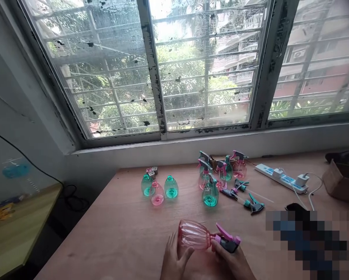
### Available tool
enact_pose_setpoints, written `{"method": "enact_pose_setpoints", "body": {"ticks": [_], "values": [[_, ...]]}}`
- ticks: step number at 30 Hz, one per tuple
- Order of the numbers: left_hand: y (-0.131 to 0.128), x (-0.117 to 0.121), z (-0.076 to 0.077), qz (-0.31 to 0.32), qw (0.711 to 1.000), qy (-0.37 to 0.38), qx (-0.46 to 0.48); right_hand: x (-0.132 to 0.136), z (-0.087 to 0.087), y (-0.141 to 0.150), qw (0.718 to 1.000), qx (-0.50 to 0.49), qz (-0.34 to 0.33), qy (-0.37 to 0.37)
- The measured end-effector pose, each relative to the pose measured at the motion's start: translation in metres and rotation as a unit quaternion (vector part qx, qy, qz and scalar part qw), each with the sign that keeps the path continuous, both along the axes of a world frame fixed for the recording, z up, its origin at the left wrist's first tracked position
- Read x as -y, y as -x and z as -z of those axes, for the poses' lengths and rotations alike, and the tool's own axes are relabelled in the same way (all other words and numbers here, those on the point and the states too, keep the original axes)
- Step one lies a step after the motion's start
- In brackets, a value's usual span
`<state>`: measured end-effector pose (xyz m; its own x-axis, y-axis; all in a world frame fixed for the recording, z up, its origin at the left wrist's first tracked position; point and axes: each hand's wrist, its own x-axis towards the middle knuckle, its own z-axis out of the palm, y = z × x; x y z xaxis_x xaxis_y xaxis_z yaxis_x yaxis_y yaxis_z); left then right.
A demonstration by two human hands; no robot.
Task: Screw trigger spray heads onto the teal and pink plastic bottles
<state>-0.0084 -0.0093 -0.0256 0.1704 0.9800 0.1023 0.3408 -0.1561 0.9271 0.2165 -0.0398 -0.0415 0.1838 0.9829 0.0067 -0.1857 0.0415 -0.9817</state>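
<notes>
A clear pink spray bottle (pixel 193 234) lies on its side between my hands, low in the view, with its base to the left. My left hand (pixel 176 256) holds the base end, thumb below and fingers behind. At the neck, my right hand (pixel 228 256) grips the pink and black trigger sprayer (pixel 228 241), which sits on the bottle's mouth. Whether it is fully screwed on I cannot tell. Beyond stand two green bottles without tops (pixel 171 187) and a pink one (pixel 157 194). Loose trigger sprayers (pixel 253 204) lie to the right.
Several bottles with sprayers fitted, one a green bottle (pixel 210 192), stand near the wall. Small dice-like cubes (pixel 151 172) sit behind the topless bottles. A white power strip (pixel 282 179) with plugs and cables lies at right, near a cardboard box (pixel 342 181). The window (pixel 162 77) spans the back.
</notes>
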Motion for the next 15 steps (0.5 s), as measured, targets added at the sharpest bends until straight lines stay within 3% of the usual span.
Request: {"method": "enact_pose_setpoints", "body": {"ticks": [5, 15], "values": [[-0.001, 0.0, -0.007, -0.006, 0.998, 0.004, 0.056, -0.001, -0.003, 0.002, 1.0, -0.02, 0.003, -0.001], [0.0, 0.002, 0.0, 0.002, 0.993, 0.013, 0.118, 0.0, 0.007, -0.001, 0.999, 0.01, -0.05, -0.002]]}}
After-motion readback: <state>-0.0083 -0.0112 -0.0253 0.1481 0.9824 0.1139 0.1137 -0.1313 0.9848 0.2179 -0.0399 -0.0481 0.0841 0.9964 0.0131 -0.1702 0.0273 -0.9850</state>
